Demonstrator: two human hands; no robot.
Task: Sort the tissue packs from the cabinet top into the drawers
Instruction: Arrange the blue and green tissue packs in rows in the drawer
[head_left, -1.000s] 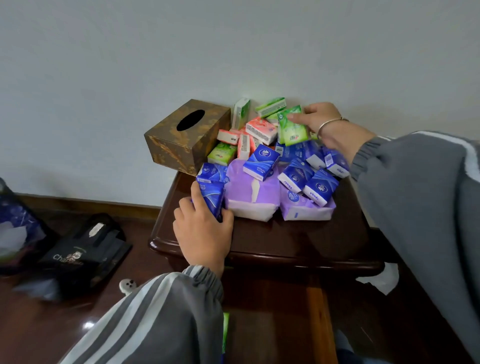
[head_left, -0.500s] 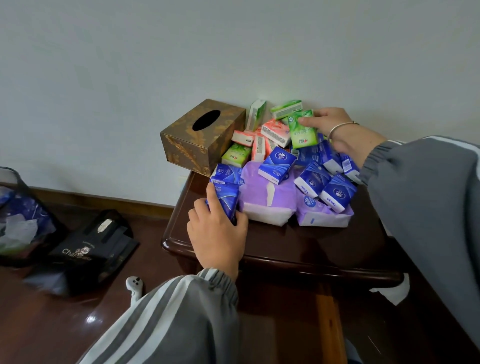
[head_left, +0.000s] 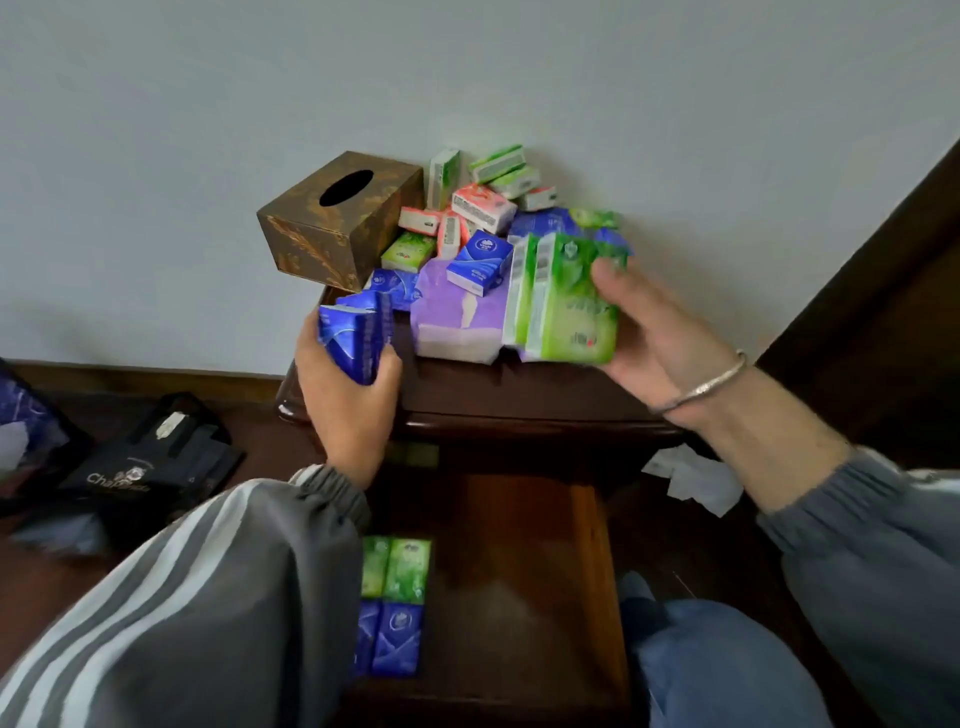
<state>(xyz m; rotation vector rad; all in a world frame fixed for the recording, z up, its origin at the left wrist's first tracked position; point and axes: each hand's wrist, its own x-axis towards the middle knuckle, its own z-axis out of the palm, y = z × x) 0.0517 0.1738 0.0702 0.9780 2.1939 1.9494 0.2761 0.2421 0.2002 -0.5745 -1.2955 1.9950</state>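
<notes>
- Now, two green packs (head_left: 566, 306) stand upright side by side in the right hand (head_left: 654, 332). Its thumb lies across their front and its fingers wrap behind. They hang, slightly blurred, above the front right part of the cabinet top (head_left: 519, 400).
- Over the front left corner, the left hand (head_left: 345, 384) grips the blue packs (head_left: 353, 338), with its fingers curled round them from below.
- Behind both hands, the heap of tissue packs (head_left: 478, 208) sits pushed toward the back edge, against the wall (head_left: 467, 78). Small pink and green packs lie at the back and blue ones in the middle.
- At the heap's front, the purple soft packs (head_left: 452, 322) lie flat, with one blue pack (head_left: 480, 257) resting on top of them.
- At the back left corner, a brown tissue box (head_left: 337, 218) with an oval opening touches the heap and juts past the left edge.
- Below the front edge, the drawer (head_left: 587, 571) stands open. Along its left side lie a green pair (head_left: 397, 566) and, nearer the person, a blue pair (head_left: 389, 636). The two pairs touch, and the left sleeve (head_left: 182, 597) partly hides them.
- That sleeve is grey with white stripes, and a thin silver bracelet (head_left: 701, 387) circles the right wrist.
- On the floor, a black bag (head_left: 150, 467) lies left of the cabinet and crumpled white paper (head_left: 696, 480) lies to its right.
</notes>
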